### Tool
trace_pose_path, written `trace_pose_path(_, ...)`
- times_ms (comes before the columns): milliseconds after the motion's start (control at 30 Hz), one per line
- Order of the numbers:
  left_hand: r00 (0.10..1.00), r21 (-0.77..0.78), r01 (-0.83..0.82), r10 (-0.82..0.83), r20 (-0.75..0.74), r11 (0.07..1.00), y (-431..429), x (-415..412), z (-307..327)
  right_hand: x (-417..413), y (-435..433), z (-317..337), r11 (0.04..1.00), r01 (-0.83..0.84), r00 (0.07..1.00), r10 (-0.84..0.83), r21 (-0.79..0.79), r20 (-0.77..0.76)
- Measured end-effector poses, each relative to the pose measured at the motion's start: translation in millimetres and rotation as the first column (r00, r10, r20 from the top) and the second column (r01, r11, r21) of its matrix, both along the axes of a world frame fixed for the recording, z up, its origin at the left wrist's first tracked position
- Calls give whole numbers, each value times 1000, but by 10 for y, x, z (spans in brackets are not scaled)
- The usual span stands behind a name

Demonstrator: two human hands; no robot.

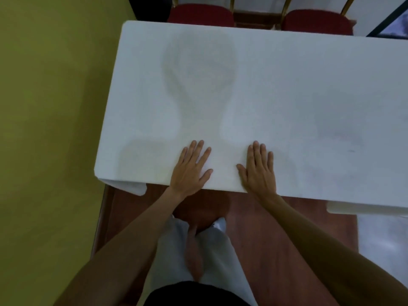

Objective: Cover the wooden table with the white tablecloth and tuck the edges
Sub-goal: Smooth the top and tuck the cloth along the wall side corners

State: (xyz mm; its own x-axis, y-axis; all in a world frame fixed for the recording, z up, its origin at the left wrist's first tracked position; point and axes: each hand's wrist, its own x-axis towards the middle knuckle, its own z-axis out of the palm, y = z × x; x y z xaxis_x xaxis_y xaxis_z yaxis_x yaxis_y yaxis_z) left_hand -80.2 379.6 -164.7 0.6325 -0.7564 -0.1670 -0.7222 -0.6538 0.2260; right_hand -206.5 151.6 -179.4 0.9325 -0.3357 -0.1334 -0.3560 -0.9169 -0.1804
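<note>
The white tablecloth [276, 89] lies smooth over the whole table top, so the wood of the table is hidden. My left hand [192, 166] rests flat on the cloth near the front edge, fingers straight and spread. A little to its right, my right hand [259, 166] lies flat on the cloth in the same way. A loose flap of cloth [130, 186] hangs below the front left corner. Another piece of cloth [366, 208] hangs under the front edge at the right.
Two red-cushioned chairs [201, 15] [315, 21] with gold frames stand behind the far edge. A yellow-green wall [50, 107] runs close along the table's left end. Reddish-brown floor [265, 217] and my own legs [198, 250] are below the front edge.
</note>
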Motion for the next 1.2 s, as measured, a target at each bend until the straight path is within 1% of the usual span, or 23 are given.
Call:
trace_pose_path(133, 999, 19, -35, 35, 19, 999, 973, 271, -4, 120, 398, 24, 999, 27, 996, -29, -23, -85)
trace_pose_path(200, 996, 50, -77, 75, 40, 996, 1493, 474, -31, 245, 728, -2, 999, -4, 997, 1, -37, -83)
trace_pose_path(267, 991, 90, -128, 123, 54, 988, 2007, 710, -29, 409, 1052, -27, 999, -1, 997, -2, -39, -79)
trace_pose_path(367, 951, 149, -309, 308, 32, 939, 2761, 933, -4, 609, 1548, -11, 999, -25, 994, 21, -30, -110)
trace_pose_path(433, 902, 175, -431, 430, 45, 885, 3070, 993, 62, 699, 1892, 0, 995, -100, 989, 98, -20, -107)
trace_pose_path(467, 893, 171, -450, 444, 71, 877, 3131, 1018, 93, 749, 2063, 6, 989, -150, 984, 149, -11, -94)
trace_pose_path(500, 903, 155, -429, 420, 89, 890, 3126, 1041, 131, 807, 2231, 16, 980, -198, 977, 197, -4, -82)
trace_pose_path(567, 946, 73, -315, 307, 101, 946, 2936, 1085, 194, 971, 2505, 45, 965, -261, 963, 260, -1, -69)
trace_pose_path(667, 986, -45, -139, 142, 86, 989, 2421, 1093, 192, 1252, 2700, 62, 973, -230, 972, 231, 15, -54)
trace_pose_path(767, 998, -59, 17, -13, 62, 998, 2038, 1128, 92, 1440, 2629, 44, 983, -185, 981, 184, -14, -63)
trace_pose_path(833, 988, 7, 122, -122, 96, 992, 2112, 1268, 18, 1419, 2402, 26, 980, -193, 978, 188, -55, -92)
trace_pose_path(867, 983, 43, 131, -135, 124, 991, 2243, 1385, -26, 1376, 2254, 26, 980, -183, 979, 174, -74, -109)
trace_pose_path(900, 987, 64, 83, -92, 136, 994, 2419, 1512, -57, 1321, 2096, 45, 984, -158, 981, 146, -83, -131)
trace_pose_path(967, 983, 73, -156, 148, 105, 985, 2836, 1776, -57, 1186, 1791, 105, 994, -75, 983, 61, -77, -171)
trace_pose_path(1000, 959, 95, -277, 269, 86, 956, 3003, 1902, -30, 1131, 1672, 140, 996, -37, 982, 21, -82, -186)
trace_pose_path(1033, 938, 108, -345, 338, 81, 932, 3071, 2010, 17, 1119, 1599, 169, 996, -14, 980, -4, -86, -199)
trace_pose_path(1067, 935, 110, -353, 347, 67, 929, 3027, 2096, 62, 1153, 1571, 194, 997, 2, 977, -18, -74, -214)
trace_pose_path(1100, 954, 80, -300, 298, 44, 950, 2874, 2149, 117, 1227, 1581, 209, 999, 12, 975, -22, -48, -220)
trace_pose_path(1167, 994, -36, -98, 99, 48, 995, 2363, 2139, 198, 1439, 1676, 221, 1000, 14, 978, -15, -7, -208)
trace_pose_path(1200, 998, -87, -11, 15, 55, 996, 2060, 2088, 208, 1571, 1736, 207, 1000, 14, 982, -13, 7, -191)
